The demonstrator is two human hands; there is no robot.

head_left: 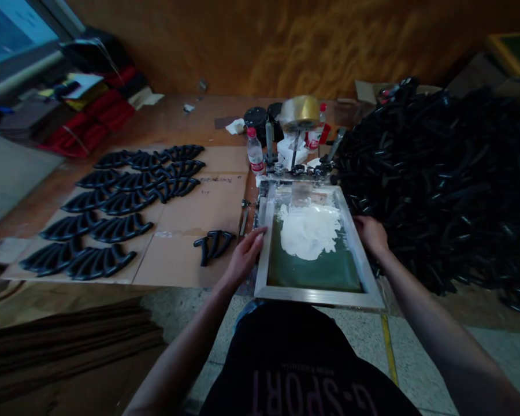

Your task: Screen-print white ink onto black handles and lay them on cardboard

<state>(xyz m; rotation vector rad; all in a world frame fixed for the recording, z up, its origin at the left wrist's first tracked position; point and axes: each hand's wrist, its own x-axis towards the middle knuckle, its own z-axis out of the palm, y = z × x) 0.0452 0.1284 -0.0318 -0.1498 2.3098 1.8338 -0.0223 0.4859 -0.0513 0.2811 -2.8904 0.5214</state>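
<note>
A metal-framed screen (318,296) lies in front of me, with white paste (309,231) spread over the upper part of its green mesh. My left hand (247,252) is at the frame's left edge, its fingers close together against the side; whether they grip it is unclear. On the other side, my right hand (372,236) is beside the frame's right edge, next to the heap of black curved parts (420,173). Its fingertips are partly hidden and dark. Several black curved parts (214,245) lie on cardboard left of my left hand.
Rows of black parts (121,196) cover the cardboard (199,214) at left. Behind the frame are a clamp stand, a tape roll (301,112), a red-capped bottle (255,151) and black jars (256,121). Red bundles (84,130) lie at the back left.
</note>
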